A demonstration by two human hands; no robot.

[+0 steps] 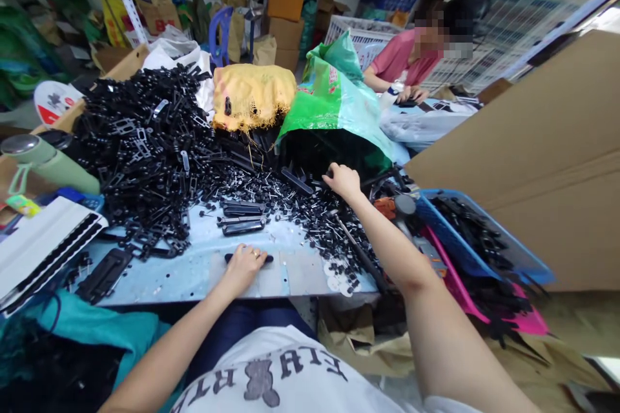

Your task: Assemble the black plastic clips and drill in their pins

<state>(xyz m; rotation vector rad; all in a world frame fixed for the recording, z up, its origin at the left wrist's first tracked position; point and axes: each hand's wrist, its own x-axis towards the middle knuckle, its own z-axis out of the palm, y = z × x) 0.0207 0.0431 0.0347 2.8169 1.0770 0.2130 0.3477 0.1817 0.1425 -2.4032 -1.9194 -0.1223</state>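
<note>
Near the table's front edge, my left hand (245, 266) is closed over a long black plastic part (268, 259), whose two ends stick out past the fingers. My right hand (343, 179) reaches forward to the mouth of a green bag (334, 103), fingers curled down; what they hold, if anything, is hidden. Several matching black parts (242, 226) lie in a stack beyond my left hand. Small dark screws or pins (271, 190) are strewn between the stack and the bag. A hammer-like tool with a dark handle (365, 257) lies below my right forearm.
A heap of black plastic parts (140, 135) covers the left side, beside a green bottle (53, 161). A yellow sack (254, 93) stands behind. At right are a blue basket (526, 264), a pink tray (448, 274) and a cardboard sheet (533, 142). A co-worker (407, 61) sits across.
</note>
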